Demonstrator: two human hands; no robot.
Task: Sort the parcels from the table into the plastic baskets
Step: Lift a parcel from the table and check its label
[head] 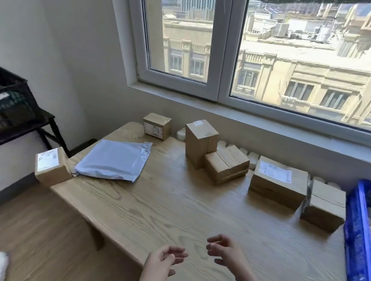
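Head view puts both your hands above the near edge of the table (194,212), and neither has hold of anything. Your left hand (164,259) hovers with fingers loosely curled, palm turned toward the other. Your right hand (226,252), just beside it, is equally slack (their fingertips are apart, not touching).

Ahead of both hands lies a broad stretch of open tabletop, your room for reaching. Beyond it, ahead of the right hand, a tall box (199,142) stands upright with a tilted box (225,167) leaning against its base. Further to that hand's right, a labelled box (278,183) and a plain box (323,205) sit side by side. The plain one is just beside the blue basket (355,247), whose long rim runs along the table's right edge, well right of your right hand; pale flat parcels lie in it.

Ahead and left of the left hand, a grey mailer (113,159) lies flat near the table's left edge. An edge box (52,166) touches its near corner and hangs partly past that edge. A small box (157,126) sits at the far left corner.

Well left of your left hand, apart from the table, the black basket (0,104) rests on a dark stand (46,114). White cylinders (253,157) line the wall behind the boxes.
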